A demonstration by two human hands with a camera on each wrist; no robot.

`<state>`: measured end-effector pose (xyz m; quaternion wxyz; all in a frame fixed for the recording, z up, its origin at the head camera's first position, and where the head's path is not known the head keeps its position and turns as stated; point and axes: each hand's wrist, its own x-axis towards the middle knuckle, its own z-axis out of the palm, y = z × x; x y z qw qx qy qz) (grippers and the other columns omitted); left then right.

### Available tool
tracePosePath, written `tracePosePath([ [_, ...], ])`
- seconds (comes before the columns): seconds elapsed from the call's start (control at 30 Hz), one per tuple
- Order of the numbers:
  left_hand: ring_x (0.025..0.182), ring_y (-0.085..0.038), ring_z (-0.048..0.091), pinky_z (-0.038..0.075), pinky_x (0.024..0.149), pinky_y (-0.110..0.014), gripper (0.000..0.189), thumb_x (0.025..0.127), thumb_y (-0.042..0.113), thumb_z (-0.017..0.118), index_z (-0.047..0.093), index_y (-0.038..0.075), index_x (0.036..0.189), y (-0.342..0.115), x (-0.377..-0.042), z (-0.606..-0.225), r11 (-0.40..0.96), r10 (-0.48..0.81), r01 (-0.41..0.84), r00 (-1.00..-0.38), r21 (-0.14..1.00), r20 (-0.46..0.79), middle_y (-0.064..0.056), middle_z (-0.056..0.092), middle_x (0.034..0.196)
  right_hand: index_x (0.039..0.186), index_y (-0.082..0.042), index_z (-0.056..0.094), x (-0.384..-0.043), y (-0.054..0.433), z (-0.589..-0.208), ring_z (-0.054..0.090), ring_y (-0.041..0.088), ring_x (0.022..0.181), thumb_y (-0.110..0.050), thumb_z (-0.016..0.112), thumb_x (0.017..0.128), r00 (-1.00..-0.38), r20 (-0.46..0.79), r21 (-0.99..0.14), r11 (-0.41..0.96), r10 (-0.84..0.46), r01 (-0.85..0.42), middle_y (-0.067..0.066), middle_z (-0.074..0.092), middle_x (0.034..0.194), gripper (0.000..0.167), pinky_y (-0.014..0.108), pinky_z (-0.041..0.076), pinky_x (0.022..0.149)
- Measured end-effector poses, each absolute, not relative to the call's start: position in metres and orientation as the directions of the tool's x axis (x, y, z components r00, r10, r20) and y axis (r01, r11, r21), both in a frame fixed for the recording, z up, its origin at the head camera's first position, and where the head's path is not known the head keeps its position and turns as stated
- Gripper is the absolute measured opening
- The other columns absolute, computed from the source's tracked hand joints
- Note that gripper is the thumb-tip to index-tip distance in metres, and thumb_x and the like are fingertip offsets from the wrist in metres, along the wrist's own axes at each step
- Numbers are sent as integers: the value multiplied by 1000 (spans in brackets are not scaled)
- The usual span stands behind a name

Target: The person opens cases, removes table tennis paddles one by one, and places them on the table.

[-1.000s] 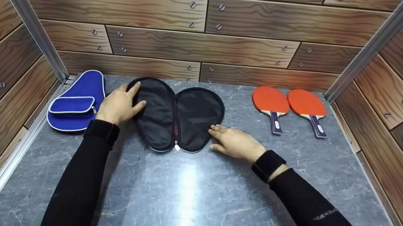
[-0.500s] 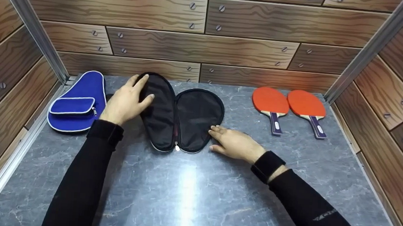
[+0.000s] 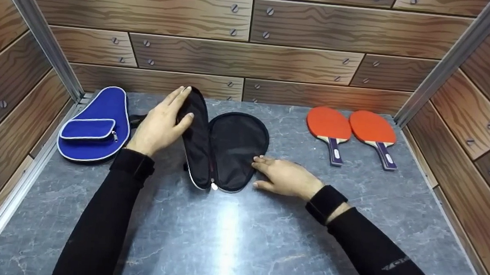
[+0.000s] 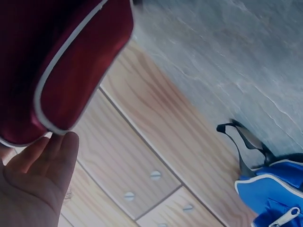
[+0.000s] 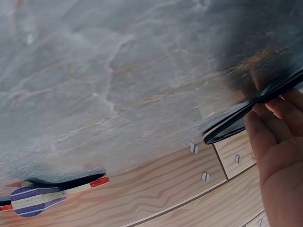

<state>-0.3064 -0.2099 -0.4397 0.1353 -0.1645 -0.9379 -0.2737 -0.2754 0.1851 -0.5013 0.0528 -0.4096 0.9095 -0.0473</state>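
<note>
An unzipped paddle case [image 3: 237, 148] with black lining is spread in the middle of the table in the head view. Its left half stands tilted up, and the left wrist view shows its dark red outside [image 4: 85, 66] with white piping. My left hand [image 3: 160, 124] touches that raised half near its outer edge, fingers mostly straight. My right hand [image 3: 288, 176] has its extended fingertips at the right half's edge, which lies flat. A zipper pull [image 3: 214, 186] hangs at the bottom of the hinge. In the right wrist view the fingers [image 5: 265, 127] lie along the case rim.
A blue paddle case [image 3: 92, 130] with a small zipped pocket lies at the left, its black strap [image 4: 244, 142] beside it. Two red table tennis paddles [image 3: 329, 123] lie at the right, handles toward me. Wood-patterned walls [image 3: 247, 59] enclose the table's back and sides.
My left hand has moved right, tilting the case's left half up and inward. The case has shifted slightly toward me and left; my right hand has hardly moved.
</note>
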Motion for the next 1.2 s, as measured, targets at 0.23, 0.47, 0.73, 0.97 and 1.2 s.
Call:
tracePosePath([
  [0.23,175,-44,45,40,143,-64,70,122,41,53,31,32,188,-201,-304,-442,747,296,465,-873,476,387,-10,35,195,166,-2,64,-268,180,-499,63,40,163,-53,70,116,-627,-60,-118,629,-777,-768,22,60,176,72,57,55,133],
  [0.47,181,-34,37,32,149,-57,68,125,44,48,28,34,189,-196,-305,-450,684,364,538,-837,492,408,0,33,196,169,-3,62,-266,179,-499,61,36,165,-54,69,117,-614,-83,-150,619,-785,-771,18,58,179,73,56,55,134],
  [0.73,178,-35,37,30,148,-59,71,122,42,59,32,33,188,-188,-313,-464,580,425,578,-816,575,391,-7,42,190,169,-5,61,-267,180,-499,62,36,164,-53,70,117,-593,-84,-170,598,-800,-783,17,58,179,72,56,55,133],
  [0.97,172,-36,44,37,144,-59,65,121,43,64,47,25,180,-176,-323,-471,583,454,592,-806,557,380,-8,47,182,170,-7,61,-267,181,-499,63,36,163,-53,70,117,-579,-87,-179,585,-811,-791,18,58,178,71,55,56,133],
  [1.2,167,-38,48,42,141,-58,64,117,42,72,51,24,174,-163,-328,-476,613,489,579,-812,537,318,-13,46,177,170,-9,62,-267,185,-500,65,36,161,-49,71,117,-555,-68,-199,556,-829,-807,18,61,176,67,55,57,131],
])
